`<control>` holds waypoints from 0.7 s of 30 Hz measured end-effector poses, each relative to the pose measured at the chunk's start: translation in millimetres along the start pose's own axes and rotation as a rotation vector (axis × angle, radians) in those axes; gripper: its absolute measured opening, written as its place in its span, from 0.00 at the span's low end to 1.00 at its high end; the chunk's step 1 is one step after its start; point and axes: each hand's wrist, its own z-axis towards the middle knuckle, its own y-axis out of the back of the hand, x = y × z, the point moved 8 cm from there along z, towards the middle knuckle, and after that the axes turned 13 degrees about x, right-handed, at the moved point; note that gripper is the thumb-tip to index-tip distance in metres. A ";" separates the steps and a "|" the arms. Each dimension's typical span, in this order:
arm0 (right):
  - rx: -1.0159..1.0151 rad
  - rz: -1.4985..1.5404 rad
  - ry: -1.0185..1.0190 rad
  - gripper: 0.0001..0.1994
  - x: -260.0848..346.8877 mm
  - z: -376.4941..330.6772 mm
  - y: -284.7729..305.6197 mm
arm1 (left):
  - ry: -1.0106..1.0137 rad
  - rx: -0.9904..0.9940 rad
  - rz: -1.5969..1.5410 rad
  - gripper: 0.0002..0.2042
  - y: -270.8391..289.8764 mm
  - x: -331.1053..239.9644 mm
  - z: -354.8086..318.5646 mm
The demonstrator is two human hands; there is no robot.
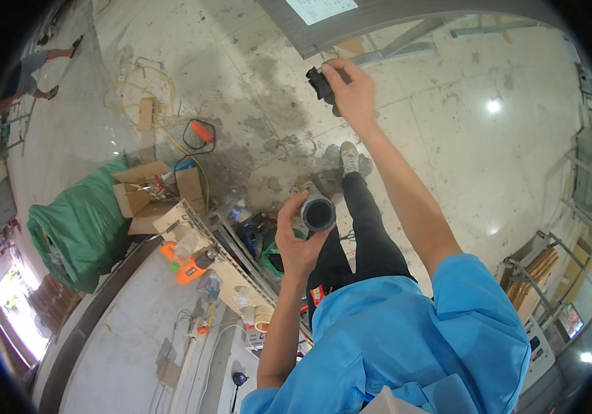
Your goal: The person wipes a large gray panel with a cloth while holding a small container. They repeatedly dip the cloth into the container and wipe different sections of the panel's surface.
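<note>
My left hand grips a short dark pipe piece with its open round end facing the camera, held over the floor near my dark trousers. My right hand is stretched far forward and is shut on a small black fitting, held close under a grey metal beam with a white sheet stuck on it. Both arms come out of a bright blue short-sleeved top.
A metal rack on the left carries an orange power tool, a tape roll and bottles. Beside it lie open cardboard boxes, a green wrapped bundle and yellow cable. Another person's legs show top left.
</note>
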 end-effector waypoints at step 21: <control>-0.137 -0.105 0.131 0.12 -8.6 20.8 32.8 | 0.001 0.002 0.054 0.35 -21.2 -9.2 7.8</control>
